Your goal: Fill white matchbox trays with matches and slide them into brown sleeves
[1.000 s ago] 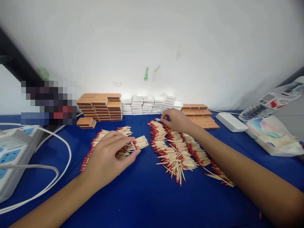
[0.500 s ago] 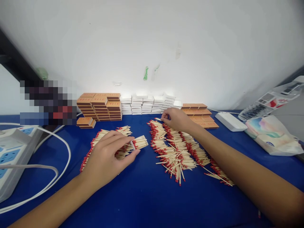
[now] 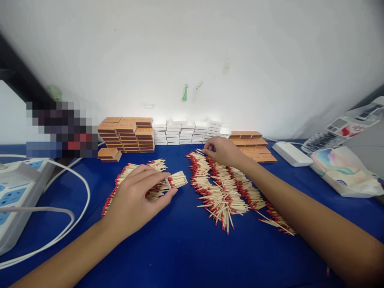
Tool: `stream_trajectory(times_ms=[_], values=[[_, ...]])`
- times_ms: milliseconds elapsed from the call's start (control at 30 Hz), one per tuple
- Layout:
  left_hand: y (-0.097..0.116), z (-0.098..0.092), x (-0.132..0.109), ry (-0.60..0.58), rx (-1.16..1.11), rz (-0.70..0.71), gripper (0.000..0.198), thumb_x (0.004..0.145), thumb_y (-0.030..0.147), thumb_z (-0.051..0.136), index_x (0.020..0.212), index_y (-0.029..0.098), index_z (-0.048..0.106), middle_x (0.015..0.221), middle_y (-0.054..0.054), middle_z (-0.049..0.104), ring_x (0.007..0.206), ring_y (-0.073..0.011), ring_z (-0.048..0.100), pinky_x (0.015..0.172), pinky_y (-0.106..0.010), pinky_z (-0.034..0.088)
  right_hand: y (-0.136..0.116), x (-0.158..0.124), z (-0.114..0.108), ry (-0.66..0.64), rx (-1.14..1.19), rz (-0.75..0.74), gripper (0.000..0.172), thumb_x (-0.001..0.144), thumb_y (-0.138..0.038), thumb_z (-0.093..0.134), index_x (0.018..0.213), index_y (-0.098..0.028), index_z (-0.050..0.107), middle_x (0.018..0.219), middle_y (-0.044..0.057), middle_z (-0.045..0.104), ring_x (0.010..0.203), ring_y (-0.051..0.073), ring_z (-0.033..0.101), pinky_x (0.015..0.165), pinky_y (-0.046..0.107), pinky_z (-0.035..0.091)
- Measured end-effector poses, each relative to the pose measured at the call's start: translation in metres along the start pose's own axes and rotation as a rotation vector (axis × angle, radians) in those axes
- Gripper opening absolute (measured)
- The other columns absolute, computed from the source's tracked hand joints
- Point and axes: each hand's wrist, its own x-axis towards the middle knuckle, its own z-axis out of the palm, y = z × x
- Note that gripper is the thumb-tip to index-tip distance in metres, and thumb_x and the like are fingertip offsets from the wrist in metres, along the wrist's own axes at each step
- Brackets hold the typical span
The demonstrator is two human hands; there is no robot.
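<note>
My left hand (image 3: 136,196) grips a small white matchbox tray (image 3: 181,175) between thumb and fingers. Red-tipped matches (image 3: 177,182) lie in it, their heads toward my palm. Under and behind this hand spreads a pile of loose matches (image 3: 123,173). My right hand (image 3: 222,151) reaches to the far end of a larger heap of matches (image 3: 223,196), thumb and fingertips pinched together at the match ends. Whatever is between those fingertips is too small to make out.
Orange matchboxes (image 3: 129,136) are stacked at the back left, with more orange boxes (image 3: 252,150) at the back right. White trays (image 3: 187,132) stand between them along the wall. A power strip (image 3: 18,196) with cables lies left; a white adapter (image 3: 292,154) and tissue pack (image 3: 343,172) lie right.
Both hands hold nearly the same places. The fingertips of my right hand have shifted very slightly at the far end of the heap.
</note>
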Motion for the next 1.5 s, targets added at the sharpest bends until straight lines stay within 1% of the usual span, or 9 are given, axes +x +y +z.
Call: stream_trajectory(times_ms=[100,367,633,833,967,1100,1267,1367,1500], values=[[0.000,0.000,0.000,0.001,-0.006,0.001,0.023,0.090,0.028,0.081,0.111,0.019,0.077,0.097,-0.005,0.079,0.091,-0.0206,0.070,0.086,-0.037,0.056,0.000,0.001,0.002,0.003,-0.017,0.010,0.015,0.094,-0.030,0.065,0.083,-0.021,0.070,0.084,0.006,0.076,0.076,0.020,0.064,0.065,0.033,0.040],[-0.001,0.000,-0.001,-0.006,0.004,-0.003,0.022,0.090,0.029,0.080,0.111,0.021,0.077,0.099,-0.004,0.079,0.092,-0.0210,0.070,0.086,-0.037,0.056,-0.002,-0.001,-0.001,-0.046,-0.072,0.019,0.015,0.088,-0.021,0.065,0.073,-0.021,0.066,0.078,0.007,0.074,0.072,0.021,0.063,0.063,0.033,0.039],[-0.001,0.000,0.000,0.001,0.004,0.005,0.023,0.090,0.029,0.080,0.111,0.020,0.077,0.098,-0.005,0.079,0.091,-0.0206,0.070,0.088,-0.037,0.055,-0.002,0.000,-0.002,-0.061,-0.096,0.023,0.016,0.095,-0.020,0.059,0.081,-0.018,0.067,0.090,0.013,0.074,0.081,0.024,0.064,0.068,0.033,0.040],[-0.001,0.001,-0.001,-0.004,0.011,-0.007,0.022,0.090,0.030,0.080,0.110,0.020,0.077,0.098,-0.004,0.079,0.092,-0.0209,0.069,0.088,-0.037,0.056,-0.014,-0.003,-0.017,-0.016,-0.036,-0.028,0.022,0.102,-0.026,0.051,0.084,-0.019,0.062,0.092,0.013,0.070,0.084,0.025,0.061,0.073,0.035,0.042],[-0.002,0.000,-0.001,0.003,0.015,-0.026,0.022,0.090,0.031,0.080,0.110,0.020,0.078,0.099,-0.004,0.080,0.093,-0.0215,0.069,0.087,-0.037,0.057,-0.038,-0.015,-0.028,0.001,0.048,-0.153,0.021,0.105,-0.029,0.049,0.088,-0.021,0.058,0.095,0.009,0.067,0.086,0.022,0.059,0.076,0.034,0.044],[-0.003,-0.001,-0.001,0.011,0.001,-0.103,0.024,0.090,0.033,0.079,0.111,0.021,0.079,0.101,-0.005,0.080,0.094,-0.0220,0.070,0.086,-0.037,0.058,-0.076,-0.035,-0.035,0.042,0.104,-0.427,0.015,0.107,-0.025,0.050,0.096,-0.019,0.057,0.099,0.008,0.062,0.089,0.020,0.057,0.079,0.033,0.045],[-0.002,-0.002,0.000,0.013,-0.011,-0.168,0.029,0.089,0.037,0.079,0.113,0.020,0.080,0.101,-0.005,0.080,0.091,-0.0222,0.071,0.081,-0.037,0.059,-0.111,-0.057,-0.038,0.042,-0.252,-0.669,0.021,0.106,-0.008,0.043,0.096,-0.015,0.060,0.099,0.010,0.062,0.088,0.022,0.052,0.076,0.034,0.041],[-0.001,-0.002,0.000,0.026,-0.025,-0.172,0.028,0.089,0.037,0.080,0.110,0.020,0.080,0.101,-0.004,0.080,0.093,-0.0223,0.072,0.082,-0.037,0.059,-0.118,-0.061,-0.037,0.020,-0.368,-0.686,0.021,0.105,-0.005,0.043,0.100,-0.013,0.062,0.104,0.013,0.062,0.090,0.023,0.052,0.075,0.036,0.041],[-0.001,-0.002,0.000,0.021,-0.045,-0.156,0.027,0.088,0.035,0.080,0.110,0.021,0.079,0.103,-0.003,0.081,0.096,-0.0223,0.073,0.086,-0.038,0.058,-0.117,-0.060,-0.036,0.029,-0.259,-0.641,0.019,0.108,-0.013,0.045,0.101,-0.013,0.062,0.103,0.011,0.063,0.087,0.021,0.053,0.072,0.034,0.041]])
